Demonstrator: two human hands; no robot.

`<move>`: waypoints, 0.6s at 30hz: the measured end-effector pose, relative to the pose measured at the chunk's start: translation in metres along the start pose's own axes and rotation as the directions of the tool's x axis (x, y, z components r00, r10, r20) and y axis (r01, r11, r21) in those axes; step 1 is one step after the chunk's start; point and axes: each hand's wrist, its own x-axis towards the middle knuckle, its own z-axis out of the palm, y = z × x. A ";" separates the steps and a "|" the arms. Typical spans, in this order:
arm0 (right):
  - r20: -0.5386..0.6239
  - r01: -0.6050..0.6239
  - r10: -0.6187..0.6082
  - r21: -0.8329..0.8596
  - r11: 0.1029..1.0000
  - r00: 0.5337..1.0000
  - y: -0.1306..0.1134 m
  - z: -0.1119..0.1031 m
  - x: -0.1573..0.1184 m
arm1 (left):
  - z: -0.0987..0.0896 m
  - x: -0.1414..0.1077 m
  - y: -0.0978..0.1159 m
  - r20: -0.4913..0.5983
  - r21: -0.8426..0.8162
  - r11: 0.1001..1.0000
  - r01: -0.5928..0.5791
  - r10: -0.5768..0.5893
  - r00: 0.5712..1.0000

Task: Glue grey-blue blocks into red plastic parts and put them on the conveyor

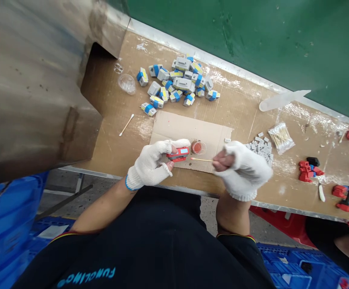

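Note:
My left hand [154, 162], in a white glove with bare fingertips, grips a small red and grey toy part [178, 154] between thumb and fingers. A cotton swab [202, 159] is pinched in my gloved right hand [240, 168], its reddish tip pointing left toward that part without touching it. Just above the swab, a small clear cup of red liquid [198, 147] stands on a flat cardboard sheet [174, 124]. Near the sheet's right edge lies a tiny grey piece [227, 140].
Grey, blue and yellow blocks [183, 84] are heaped at the back, beside a clear lidded cup [126, 84]. To the right lie small grey pieces [261, 148], bagged swabs [281, 137] and red parts [307, 171]. A metal housing [41, 80] borders the left.

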 end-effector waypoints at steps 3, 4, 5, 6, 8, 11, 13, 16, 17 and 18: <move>-0.184 -0.035 0.026 -0.046 0.998 0.983 0.007 -0.017 -0.009 | 0.000 0.001 0.001 -0.009 0.016 1.000 0.000 0.000 1.000; -0.189 -0.041 0.027 -0.071 0.997 0.982 0.009 -0.019 -0.011 | 0.000 0.001 0.001 -0.017 0.022 1.000 0.001 -0.001 1.000; -0.151 -0.038 0.023 -0.100 0.994 0.988 0.011 -0.020 -0.012 | 0.000 0.001 0.001 -0.023 0.028 1.000 -0.002 0.002 1.000; -0.080 -0.025 0.015 -0.131 0.991 0.997 0.012 -0.018 -0.011 | 0.000 0.000 0.001 -0.033 0.030 1.000 -0.008 0.009 0.999; 0.092 0.037 -0.019 -0.196 0.980 0.996 0.013 -0.011 -0.009 | -0.001 -0.001 0.001 -0.042 0.009 1.000 -0.027 0.027 0.999; 0.329 0.119 -0.022 -0.277 0.953 0.944 0.017 -0.004 -0.005 | -0.002 -0.003 0.002 -0.047 -0.055 0.998 -0.028 0.026 0.999; 0.394 0.115 0.010 -0.294 0.949 0.919 0.022 -0.012 -0.008 | -0.003 -0.004 0.002 -0.068 -0.075 0.997 0.010 -0.015 0.998; 0.195 0.013 0.065 -0.378 0.926 0.979 0.032 -0.043 -0.020 | -0.003 -0.005 0.001 -0.105 -0.068 0.997 0.036 -0.043 0.993; 0.090 -0.044 0.093 -0.443 0.895 0.992 0.036 -0.055 -0.023 | -0.003 -0.006 0.000 -0.110 -0.062 0.998 0.024 -0.031 0.993; 0.014 -0.101 0.127 -0.521 0.847 0.992 0.041 -0.067 -0.026 | -0.003 -0.006 0.000 -0.115 -0.055 0.998 0.011 -0.018 0.993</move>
